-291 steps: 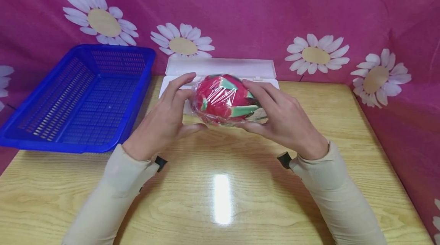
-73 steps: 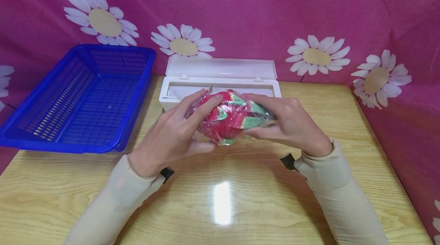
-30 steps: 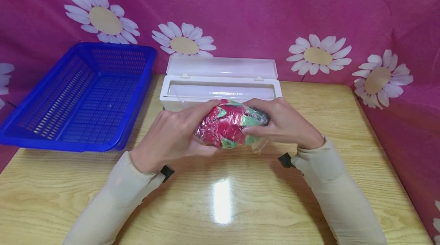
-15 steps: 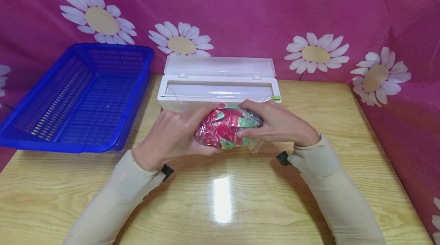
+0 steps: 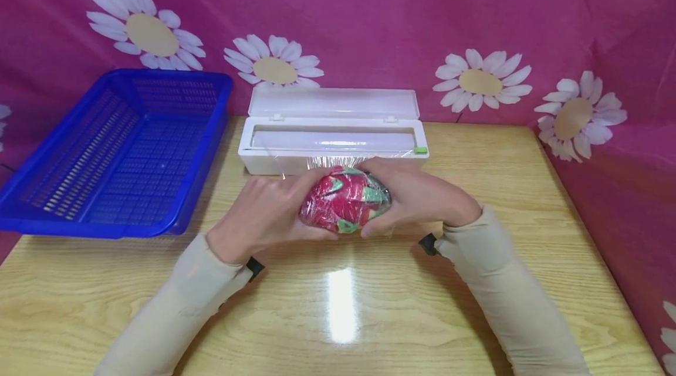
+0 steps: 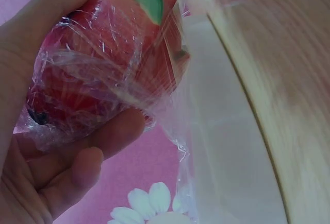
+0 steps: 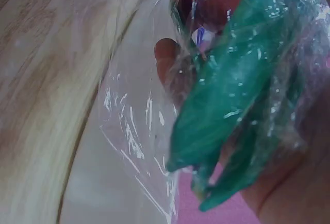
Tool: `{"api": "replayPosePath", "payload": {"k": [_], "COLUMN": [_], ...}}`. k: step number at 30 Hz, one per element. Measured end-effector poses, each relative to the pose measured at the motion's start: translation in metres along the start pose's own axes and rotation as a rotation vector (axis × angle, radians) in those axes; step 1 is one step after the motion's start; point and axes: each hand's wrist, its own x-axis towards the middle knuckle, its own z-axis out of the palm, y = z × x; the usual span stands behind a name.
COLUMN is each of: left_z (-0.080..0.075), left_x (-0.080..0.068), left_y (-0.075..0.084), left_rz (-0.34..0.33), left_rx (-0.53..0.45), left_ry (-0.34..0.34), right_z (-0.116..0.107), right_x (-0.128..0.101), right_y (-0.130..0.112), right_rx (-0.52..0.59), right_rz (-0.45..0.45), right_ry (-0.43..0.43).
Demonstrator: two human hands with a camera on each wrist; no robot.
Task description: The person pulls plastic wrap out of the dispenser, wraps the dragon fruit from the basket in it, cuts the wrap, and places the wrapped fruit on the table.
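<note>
A red dragon fruit [image 5: 344, 200] with green scales is held in front of the dispenser, wrapped in crinkled cling film. My left hand [image 5: 259, 212] grips its left end, thumb on the near side. My right hand [image 5: 419, 191] grips the other end, with its fingers over the far side. Behind the fruit, a white cling film dispenser [image 5: 264, 162] stands with its lid raised and a film roll [image 5: 327, 141] inside. Film [image 5: 338, 162] stretches between dispenser and fruit. The left wrist view shows wrapped red skin [image 6: 113, 44]; long green scales [image 7: 227, 95] fill the right wrist view.
A blue plastic basket [image 5: 158, 170] stands at the left of the wooden table [image 5: 285, 317]. A green slider [image 5: 420, 151] sits at the dispenser's front right edge. A pink cloth [image 5: 369, 6] with printed daisies hangs behind the table.
Both hands have turned the dragon fruit and brought it lower in view, nearer to me. The right hand has shifted left, baring the dispenser's green slider. Film now shows stretched behind the fruit.
</note>
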Motion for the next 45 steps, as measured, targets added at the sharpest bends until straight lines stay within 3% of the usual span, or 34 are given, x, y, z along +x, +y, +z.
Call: {"api": "replayPosePath", "payload": {"k": [10, 21, 31, 38, 45], "left_z": [0.008, 0.017, 0.015, 0.009, 0.001], "left_x": [-0.010, -0.016, -0.017, -0.017, -0.018], "left_y": [-0.001, -0.006, -0.011, -0.021, -0.032], "left_rz": [-0.029, -0.004, -0.017, -0.099, -0.194], "left_rx": [-0.040, -0.061, -0.167, -0.277, -0.462], "left_ry": [-0.044, -0.092, -0.169, -0.277, -0.408], "right_z": [0.011, 0.021, 0.025, 0.026, 0.025], "right_x": [0.006, 0.010, 0.012, 0.013, 0.012], "right_y": [-0.002, 0.001, 0.001, -0.001, -0.005], "right_rx": [-0.116, -0.140, -0.142, -0.150, -0.134], "right_rz": [0.031, 0.066, 0.087, 0.100, 0.141], "right_ry": [0.000, -0.029, -0.031, -0.031, -0.057]}}
